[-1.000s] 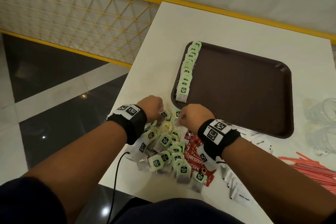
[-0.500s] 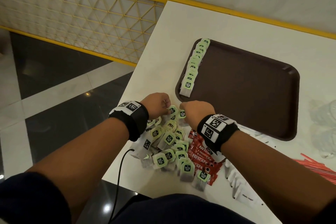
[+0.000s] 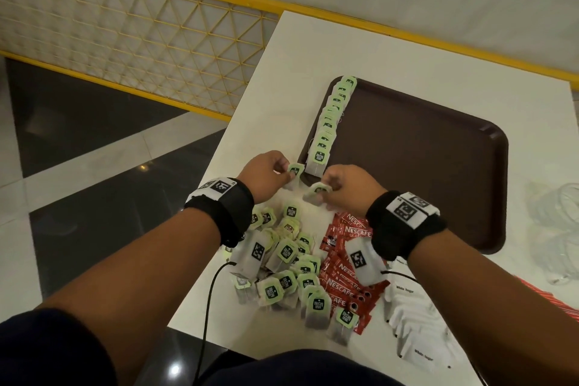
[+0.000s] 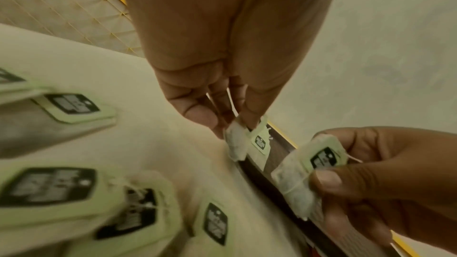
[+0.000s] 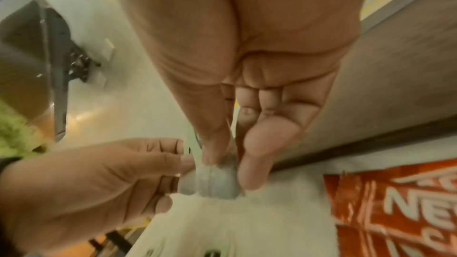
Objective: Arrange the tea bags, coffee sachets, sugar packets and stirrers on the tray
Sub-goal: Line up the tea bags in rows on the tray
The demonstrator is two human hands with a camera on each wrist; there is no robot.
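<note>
A dark brown tray lies on the white table, with a row of green-tagged tea bags lined up along its left rim. My left hand pinches one tea bag just off the tray's near left corner; the left wrist view shows that tea bag between thumb and fingers. My right hand pinches another tea bag, which appears in the right wrist view as a grey pouch. Below the hands lies a heap of loose tea bags.
Red Nescafe coffee sachets lie under my right wrist. White sugar packets sit at the near right, red stirrers at the right edge, clear glasses beyond them. The table's left edge drops to a dark floor beside a yellow mesh railing.
Both hands have lifted from the heap toward the tray's near left corner, each now carrying a tea bag. The head camera has shifted slightly.
</note>
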